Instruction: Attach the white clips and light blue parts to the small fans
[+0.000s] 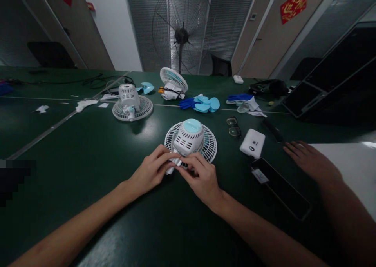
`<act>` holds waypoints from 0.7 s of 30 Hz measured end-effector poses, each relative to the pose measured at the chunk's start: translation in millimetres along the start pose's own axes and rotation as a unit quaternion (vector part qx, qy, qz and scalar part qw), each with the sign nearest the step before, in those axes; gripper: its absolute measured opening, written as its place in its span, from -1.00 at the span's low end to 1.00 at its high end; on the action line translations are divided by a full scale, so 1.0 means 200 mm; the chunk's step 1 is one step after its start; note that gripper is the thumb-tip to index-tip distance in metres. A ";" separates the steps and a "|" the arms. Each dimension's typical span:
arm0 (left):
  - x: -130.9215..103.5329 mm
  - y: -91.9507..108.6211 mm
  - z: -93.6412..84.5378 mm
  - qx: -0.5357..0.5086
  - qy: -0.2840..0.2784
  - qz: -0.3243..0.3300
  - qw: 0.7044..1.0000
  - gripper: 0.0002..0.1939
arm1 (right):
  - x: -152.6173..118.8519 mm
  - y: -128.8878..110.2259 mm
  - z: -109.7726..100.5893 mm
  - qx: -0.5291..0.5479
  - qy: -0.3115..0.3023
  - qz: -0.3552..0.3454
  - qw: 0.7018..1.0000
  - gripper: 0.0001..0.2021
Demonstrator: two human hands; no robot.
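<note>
A small white fan [189, 141] with a light blue cap on its motor housing lies grille-down on the dark green table [141, 212] in front of me. My left hand [154, 164] pinches the white clip-like part [170, 170] at the fan's near side. From the right, my right hand [202, 176] grips the same part, its fingertips almost meeting those of the left. The fingers hide most of that part, so its exact shape cannot be made out.
Another fan [129, 102] lies grille-down at back left; a third fan [173, 84] stands tilted behind. Blue fan blades [205, 103], gloves [242, 100], glasses [234, 126], a white power bank [252, 142] and a phone [280, 188] lie around. Another person's hand [311, 161] rests at right.
</note>
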State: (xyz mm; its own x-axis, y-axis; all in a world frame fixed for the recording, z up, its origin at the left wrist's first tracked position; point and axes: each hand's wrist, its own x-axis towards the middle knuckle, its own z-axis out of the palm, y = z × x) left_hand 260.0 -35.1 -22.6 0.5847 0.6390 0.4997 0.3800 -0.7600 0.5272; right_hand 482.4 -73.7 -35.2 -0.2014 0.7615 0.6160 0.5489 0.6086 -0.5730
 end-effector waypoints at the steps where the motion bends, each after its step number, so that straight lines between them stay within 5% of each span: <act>1: 0.00 0.00 0.00 0.003 -0.001 -0.001 1.000 -0.64 | 0.00 0.00 0.00 0.001 0.000 0.001 1.000 -0.84; 21: -0.02 0.04 0.00 0.048 -0.015 0.007 0.999 -0.59 | 0.01 -0.01 -0.01 0.030 -0.017 0.030 0.999 -0.87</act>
State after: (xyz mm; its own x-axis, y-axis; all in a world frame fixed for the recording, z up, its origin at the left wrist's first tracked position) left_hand 261.6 -43.4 -20.6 0.6105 0.6257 0.4855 0.4374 -0.7775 0.4519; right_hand 482.0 -72.9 -31.9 -0.1968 0.8034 0.5620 0.5111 0.5732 -0.6405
